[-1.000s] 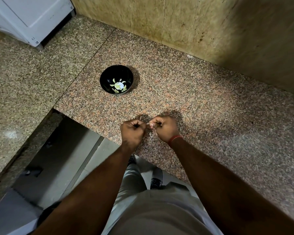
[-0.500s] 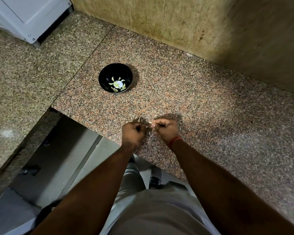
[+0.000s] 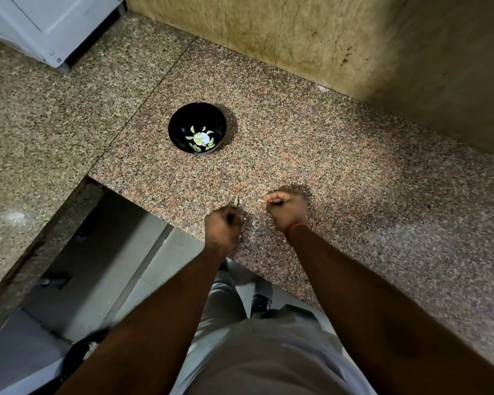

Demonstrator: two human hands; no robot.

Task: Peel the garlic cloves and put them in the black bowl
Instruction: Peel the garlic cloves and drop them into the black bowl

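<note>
The black bowl point(image 3: 197, 127) stands on the granite counter point(image 3: 340, 172), with several peeled pale garlic cloves point(image 3: 200, 139) at its bottom. Nearer the counter's front edge, my left hand point(image 3: 223, 223) is curled round a garlic clove point(image 3: 236, 199), whose pointed tip sticks out above the fist. My right hand point(image 3: 287, 208), with a red thread at the wrist, pinches a small pale scrap of garlic skin point(image 3: 261, 201). The two hands are a short gap apart.
A stained tiled wall point(image 3: 325, 38) rises behind the counter. A white appliance point(image 3: 49, 21) sits at the far left on the side counter point(image 3: 35, 132). Below the front edge lies an open gap down to the floor point(image 3: 97, 266), beside my legs.
My hands were touching at the clove and have pulled apart: the right hand moved right with a bit of skin, and the left hand keeps the clove.
</note>
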